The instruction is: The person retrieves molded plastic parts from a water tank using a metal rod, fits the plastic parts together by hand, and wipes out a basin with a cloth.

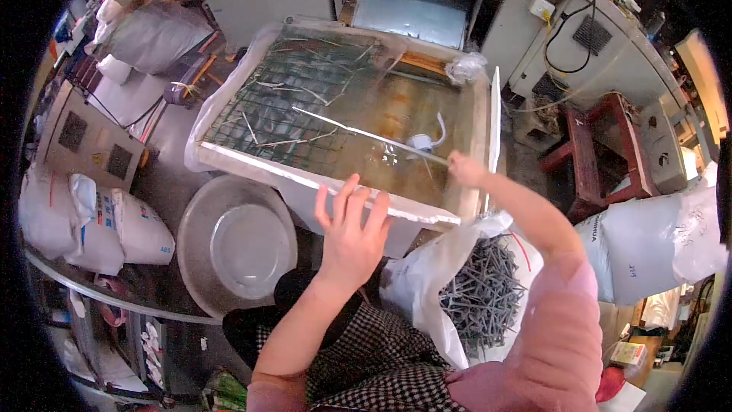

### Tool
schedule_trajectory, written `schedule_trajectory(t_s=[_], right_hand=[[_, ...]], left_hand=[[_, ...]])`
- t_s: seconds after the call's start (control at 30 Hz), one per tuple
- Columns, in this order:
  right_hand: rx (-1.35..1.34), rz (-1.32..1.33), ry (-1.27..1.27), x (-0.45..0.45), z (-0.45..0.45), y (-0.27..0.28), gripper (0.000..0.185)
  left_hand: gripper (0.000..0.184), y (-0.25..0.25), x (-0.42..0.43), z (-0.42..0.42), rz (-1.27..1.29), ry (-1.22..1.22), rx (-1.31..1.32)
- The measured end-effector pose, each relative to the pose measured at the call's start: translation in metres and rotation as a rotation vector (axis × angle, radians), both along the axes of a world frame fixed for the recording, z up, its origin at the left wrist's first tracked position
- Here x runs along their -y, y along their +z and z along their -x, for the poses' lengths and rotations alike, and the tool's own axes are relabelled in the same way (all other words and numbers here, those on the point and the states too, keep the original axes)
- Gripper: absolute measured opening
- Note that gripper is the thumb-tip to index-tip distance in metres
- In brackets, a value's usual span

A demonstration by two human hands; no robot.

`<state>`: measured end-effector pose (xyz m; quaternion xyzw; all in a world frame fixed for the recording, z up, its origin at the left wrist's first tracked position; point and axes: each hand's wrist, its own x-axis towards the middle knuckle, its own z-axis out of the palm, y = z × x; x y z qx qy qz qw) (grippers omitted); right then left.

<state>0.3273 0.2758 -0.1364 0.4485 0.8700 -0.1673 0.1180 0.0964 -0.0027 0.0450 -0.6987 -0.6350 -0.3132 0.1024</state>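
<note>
My right hand (pixel 467 170) is closed around the end of a long thin rod (pixel 366 135), which reaches leftward across a tub of murky water. My left hand (pixel 354 221) has its fingers spread and rests at the near rim of the tub (pixel 267 175). Green wire mesh (pixel 267 95) covers the tub's left part, with pale thin bent strips on and among it. In the water right of the rod's middle is a small white object with a curved tube (pixel 421 142); I cannot tell its kind.
An open white bag (pixel 415 278) of dark grey stick-like pieces (pixel 484 297) stands below my right arm. A large grey basin (pixel 200 244) is at lower left. Full white sacks (pixel 141 229) lie left, another sack (pixel 644 240) right. A red-brown frame stool (pixel 602 152) stands right.
</note>
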Motion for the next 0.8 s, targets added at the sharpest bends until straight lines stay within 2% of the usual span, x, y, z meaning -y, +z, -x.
schedule_trajectory(t_s=[0.03, 0.13, 0.2, 0.27, 0.43, 0.63, 0.7, 0.8], right_hand=[[-0.114, -0.049, 0.007, 0.002, -0.01, 0.045, 0.04], [0.059, -0.17, -0.125, 0.023, -0.036, 0.189, 0.035], [0.15, -0.306, -0.17, 0.035, -0.063, 0.245, 0.032], [0.199, -0.373, -0.232, 0.043, -0.092, 0.277, 0.028], [0.308, -0.48, -0.239, 0.057, -0.132, 0.299, 0.025], [0.317, -0.394, -0.237, 0.059, -0.155, 0.303, 0.02], [0.325, -0.249, -0.322, 0.057, -0.154, 0.315, 0.02], [0.345, -0.237, -0.304, 0.055, -0.156, 0.316, 0.02]], left_hand=[[0.041, 0.0, 0.0, -0.001, 0.004, -0.003, -0.015], [0.041, 0.001, 0.004, -0.005, -0.002, -0.004, -0.016], [0.041, 0.001, 0.006, -0.005, -0.008, -0.006, -0.018], [0.041, 0.0, 0.009, -0.006, -0.006, -0.006, -0.019], [0.041, 0.001, 0.015, -0.013, -0.003, -0.012, -0.029], [0.041, -0.001, 0.022, -0.014, -0.012, -0.028, -0.035], [0.041, -0.001, 0.026, -0.012, 0.013, -0.018, -0.034], [0.041, -0.003, 0.028, -0.01, 0.009, -0.019, -0.023]])
